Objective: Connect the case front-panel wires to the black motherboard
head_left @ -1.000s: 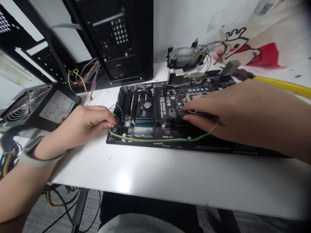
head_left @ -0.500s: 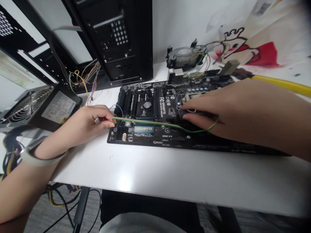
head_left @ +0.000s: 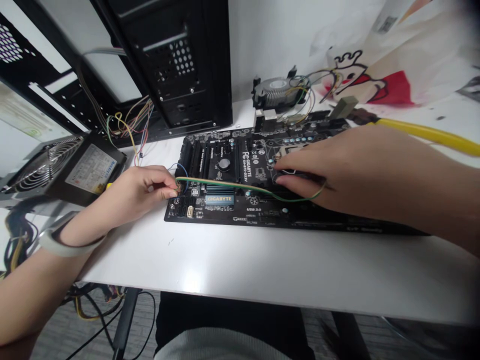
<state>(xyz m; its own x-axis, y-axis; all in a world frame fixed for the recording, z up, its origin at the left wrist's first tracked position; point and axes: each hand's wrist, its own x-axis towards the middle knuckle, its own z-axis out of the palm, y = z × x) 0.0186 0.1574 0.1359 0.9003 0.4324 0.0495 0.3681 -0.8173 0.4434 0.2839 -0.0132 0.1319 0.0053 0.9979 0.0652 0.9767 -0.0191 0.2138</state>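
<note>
A black motherboard (head_left: 255, 218) lies flat on the white table. Over its left end, my left hand (head_left: 150, 186) pinches one end of a thin green and yellow cable (head_left: 240, 185); a thin blue wire (head_left: 183, 170) loops out near the fingertips. The cable runs above the board to my right hand (head_left: 330, 175), which is closed around its other part above the processor socket (head_left: 288, 152). Part of the cable and whatever the right fingertips press on are hidden by that hand.
The black computer case (head_left: 195, 95) stands at the back left with loose wires, beside a power supply (head_left: 90, 170). A cooler fan (head_left: 279, 90) sits behind the board. Yellow-handled pliers (head_left: 420, 131) lie right, before a printed plastic bag (head_left: 393, 90). The table's front edge is near me.
The view has shifted slightly, so the board and objects at the right appear a little farther left. Both hands keep nearly the same hold on the cable.
</note>
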